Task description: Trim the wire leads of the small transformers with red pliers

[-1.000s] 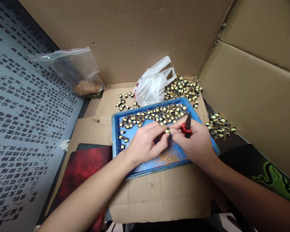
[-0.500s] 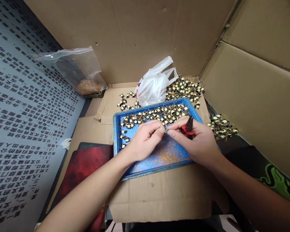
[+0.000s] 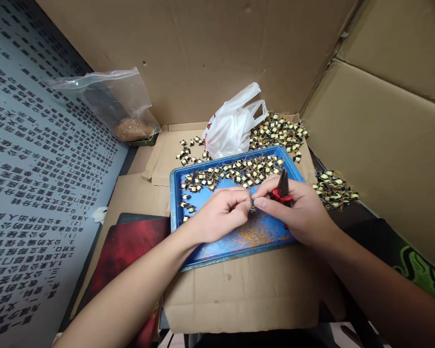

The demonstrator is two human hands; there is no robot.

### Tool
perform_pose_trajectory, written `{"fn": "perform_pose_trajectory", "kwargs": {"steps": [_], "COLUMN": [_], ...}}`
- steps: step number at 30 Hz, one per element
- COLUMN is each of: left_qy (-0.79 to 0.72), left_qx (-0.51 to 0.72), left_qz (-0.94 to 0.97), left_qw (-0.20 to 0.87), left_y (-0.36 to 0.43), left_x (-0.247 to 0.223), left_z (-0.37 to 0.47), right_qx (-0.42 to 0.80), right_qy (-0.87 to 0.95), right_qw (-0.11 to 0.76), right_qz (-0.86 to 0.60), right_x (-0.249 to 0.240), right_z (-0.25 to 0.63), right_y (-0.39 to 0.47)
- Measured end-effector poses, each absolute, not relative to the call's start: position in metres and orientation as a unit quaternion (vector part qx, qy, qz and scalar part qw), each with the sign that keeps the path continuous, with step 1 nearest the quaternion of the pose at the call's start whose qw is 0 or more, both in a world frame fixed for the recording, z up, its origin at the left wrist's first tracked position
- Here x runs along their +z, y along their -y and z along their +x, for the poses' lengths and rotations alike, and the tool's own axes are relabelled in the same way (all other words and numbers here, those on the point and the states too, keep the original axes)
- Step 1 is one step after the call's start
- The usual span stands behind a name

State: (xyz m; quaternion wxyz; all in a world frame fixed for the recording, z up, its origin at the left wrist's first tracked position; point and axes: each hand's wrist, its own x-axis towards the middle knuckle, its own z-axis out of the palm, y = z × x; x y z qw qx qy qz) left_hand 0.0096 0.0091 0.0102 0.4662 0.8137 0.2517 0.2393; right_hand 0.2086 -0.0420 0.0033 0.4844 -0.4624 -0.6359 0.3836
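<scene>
Pliers with red handles and dark metal tips (image 3: 283,185) sit gripped in my right hand (image 3: 300,209) on the feed, while my left hand (image 3: 226,211) pinches a tiny, mostly hidden component (image 3: 253,209) above the blue rectangular plastic tray (image 3: 172,203)

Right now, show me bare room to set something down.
Bare cardboard lies between the near rim of the blue tray and its own front edge. Another patch sits left of the tray, beyond the red mat. Crowded: the tray's far half, strewn with small components, plus piles behind and right.
</scene>
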Motion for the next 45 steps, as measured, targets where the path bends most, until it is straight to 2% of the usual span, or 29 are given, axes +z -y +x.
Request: {"fn": "perform_pose_trajectory", "kwargs": {"steps": [6, 8, 12, 18, 21, 26, 29, 31, 33, 36, 41, 45], "left_qy": [-0.238, -0.241, -0.263, -0.258, -0.275, -0.263, -0.249, -0.262, -0.281, -0.298, -0.282, -0.24], "left_qx": [0.241, 0.238, 0.209, 0.18, 0.199, 0.383, 0.386, 0.378, 0.393, 0.436, 0.566, 0.528], "left_qz": [0.793, 0.767, 0.686, 0.621, 0.657, 0.764, 0.81, 0.818, 0.793, 0.707, 0.53, 0.508], "left_qw": [0.506, 0.545, 0.645, 0.718, 0.673, 0.447, 0.364, 0.345, 0.372, 0.47, 0.565, 0.637], "left_y": [-0.009, -0.009, -0.007, -0.007, -0.008, -0.011, -0.012, -0.011, -0.009, -0.009, -0.023, -0.024], "left_x": [0.008, 0.008, 0.008, 0.003, 0.0, -0.002, -0.002, -0.002, -0.003, -0.006, -0.007, -0.006], "left_z": [0.008, 0.007, 0.005, 0.004, 0.004, 0.004, 0.003, 0.004, 0.006, 0.009, 0.007, 0.007], "right_qx": [0.497, 0.457, 0.288, 0.24, 0.232, 0.237, 0.252, 0.261, 0.274, 0.3, 0.354, 0.427], "right_qy": [0.592, 0.633, 0.732, 0.738, 0.734, 0.705, 0.695, 0.695, 0.691, 0.679, 0.634, 0.646], "right_qw": [0.463, 0.458, 0.468, 0.5, 0.484, 0.472, 0.466, 0.462, 0.46, 0.464, 0.462, 0.427], "right_qz": [-0.433, -0.425, -0.402, -0.385, -0.415, -0.473, -0.486, -0.486, -0.485, -0.484, -0.509, -0.467], "right_x": [-0.001, 0.001, 0.003, -0.001, -0.003, -0.005, -0.005, -0.004, -0.002, 0.0, -0.005, -0.011], "right_z": [0.213, 0.215, 0.216, 0.21, 0.211, 0.215, 0.214, 0.214, 0.213, 0.215, 0.219, 0.222], "right_y": [0.039, 0.04, 0.042, 0.041, 0.04, 0.034, 0.032, 0.032, 0.033, 0.034, 0.033, 0.036]}}
